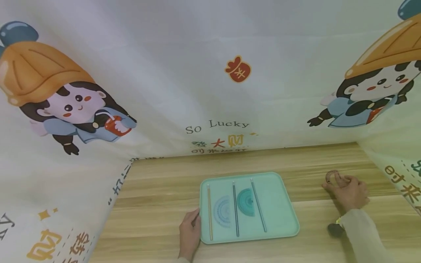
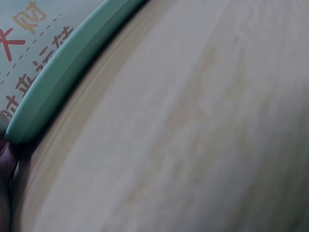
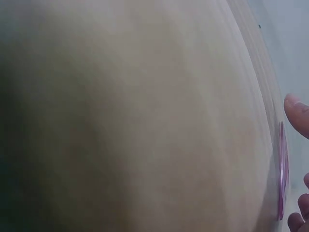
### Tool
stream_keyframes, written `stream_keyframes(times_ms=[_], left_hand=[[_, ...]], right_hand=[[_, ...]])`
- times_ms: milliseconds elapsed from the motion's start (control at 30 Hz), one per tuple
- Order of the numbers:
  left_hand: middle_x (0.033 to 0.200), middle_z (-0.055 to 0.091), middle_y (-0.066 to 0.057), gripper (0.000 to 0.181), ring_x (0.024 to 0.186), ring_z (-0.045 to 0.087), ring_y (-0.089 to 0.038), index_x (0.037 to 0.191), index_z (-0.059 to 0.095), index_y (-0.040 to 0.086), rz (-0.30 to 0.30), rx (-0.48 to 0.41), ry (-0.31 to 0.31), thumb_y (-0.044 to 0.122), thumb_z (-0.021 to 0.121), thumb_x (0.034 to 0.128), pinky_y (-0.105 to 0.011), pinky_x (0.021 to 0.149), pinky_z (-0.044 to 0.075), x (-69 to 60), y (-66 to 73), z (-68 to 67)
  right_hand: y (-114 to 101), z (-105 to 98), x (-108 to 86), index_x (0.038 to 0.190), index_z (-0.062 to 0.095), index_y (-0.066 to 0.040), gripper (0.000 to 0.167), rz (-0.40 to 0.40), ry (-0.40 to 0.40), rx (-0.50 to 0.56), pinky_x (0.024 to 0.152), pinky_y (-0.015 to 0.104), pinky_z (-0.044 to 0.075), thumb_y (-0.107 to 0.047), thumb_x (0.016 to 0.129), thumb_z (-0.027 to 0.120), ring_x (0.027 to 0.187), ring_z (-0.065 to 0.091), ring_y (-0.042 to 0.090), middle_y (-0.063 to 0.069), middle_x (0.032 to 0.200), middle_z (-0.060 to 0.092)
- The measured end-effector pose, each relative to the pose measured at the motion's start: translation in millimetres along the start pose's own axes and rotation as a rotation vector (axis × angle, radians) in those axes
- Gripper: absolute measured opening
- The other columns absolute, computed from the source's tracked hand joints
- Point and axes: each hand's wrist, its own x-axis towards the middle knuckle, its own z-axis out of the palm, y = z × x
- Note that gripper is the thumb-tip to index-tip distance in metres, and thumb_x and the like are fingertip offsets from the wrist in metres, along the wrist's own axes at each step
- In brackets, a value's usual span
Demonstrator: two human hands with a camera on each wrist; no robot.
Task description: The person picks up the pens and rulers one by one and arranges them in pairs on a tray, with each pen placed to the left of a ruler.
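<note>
A light green tray (image 1: 283, 219) lies on the wooden table, holding a clear bluish protractor (image 1: 222, 212), a green protractor (image 1: 245, 202) and three pencils: a gold one (image 1: 209, 213), a dark one (image 1: 235, 210) and a grey-blue one (image 1: 259, 206). My left hand (image 1: 190, 232) grips the tray's left edge; in the left wrist view only a bit of finger shows at the tray rim (image 2: 63, 77). To the right of the tray, my right hand (image 1: 352, 191) reaches over a pink protractor (image 3: 283, 174) on the table. Its thumb (image 3: 298, 116) and fingertips are spread around the protractor, seemingly without pinching it.
Printed white cloth (image 1: 197, 73) rises behind and at both sides of the wooden table (image 1: 158, 204). A dark wrist camera (image 1: 335, 229) sits by the right sleeve (image 1: 363, 233). The tray's right part is bare.
</note>
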Motion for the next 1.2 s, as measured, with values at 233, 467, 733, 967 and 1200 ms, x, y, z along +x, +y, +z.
stream_keyframes(times_ms=[233, 467, 733, 967, 1200], left_hand=[[0.111, 0.066, -0.011, 0.028, 0.109, 0.063, -0.026, 0.119, 0.063, 0.001, 0.023, -0.015, 0.000, 0.000, 0.057, 0.0911, -0.031, 0.097, 0.057, -3.7, -0.7, 0.5], [0.111, 0.066, -0.011, 0.027, 0.109, 0.063, -0.026, 0.118, 0.064, 0.001, 0.016, -0.013, 0.000, 0.001, 0.057, 0.0914, -0.032, 0.097, 0.056, -5.9, -1.5, -1.3], [0.112, 0.066, -0.011, 0.028, 0.110, 0.063, -0.027, 0.119, 0.063, 0.001, 0.016, 0.011, -0.019, 0.002, 0.057, 0.0917, -0.032, 0.098, 0.056, -8.3, -0.4, -3.4], [0.113, 0.066, -0.012, 0.028, 0.111, 0.063, -0.026, 0.120, 0.062, 0.001, -0.002, 0.026, -0.029, 0.003, 0.056, 0.0920, -0.030, 0.098, 0.056, -7.1, -2.2, -3.2], [0.115, 0.065, -0.013, 0.028, 0.111, 0.062, -0.026, 0.120, 0.062, 0.001, 0.007, 0.027, -0.019, 0.003, 0.056, 0.0926, -0.031, 0.097, 0.056, -2.0, -2.0, 0.1]], right_hand=[[-0.8, -1.9, 4.7, 0.143, 0.027, 0.004, 0.100, -0.014, -0.026, -0.069, 0.105, 0.076, 0.021, -0.061, 0.078, 0.066, 0.128, 0.021, 0.060, 0.043, 0.140, 0.022], [-2.1, -3.0, 7.9, 0.144, 0.022, 0.006, 0.110, 0.009, -0.071, -0.113, 0.101, 0.077, 0.024, -0.065, 0.073, 0.068, 0.127, 0.020, 0.061, 0.045, 0.140, 0.018], [2.8, 0.4, 10.3, 0.143, 0.024, 0.007, 0.111, 0.007, -0.089, -0.159, 0.099, 0.074, 0.027, -0.070, 0.073, 0.064, 0.123, 0.024, 0.061, 0.045, 0.137, 0.020], [0.8, 2.6, 12.1, 0.138, 0.029, 0.010, 0.104, -0.018, -0.108, -0.159, 0.095, 0.074, 0.030, -0.068, 0.077, 0.060, 0.119, 0.027, 0.062, 0.047, 0.134, 0.024], [-5.5, 2.7, 17.6, 0.135, 0.033, 0.009, 0.094, -0.031, -0.114, -0.120, 0.090, 0.070, 0.033, -0.064, 0.081, 0.057, 0.116, 0.030, 0.059, 0.045, 0.131, 0.029]])
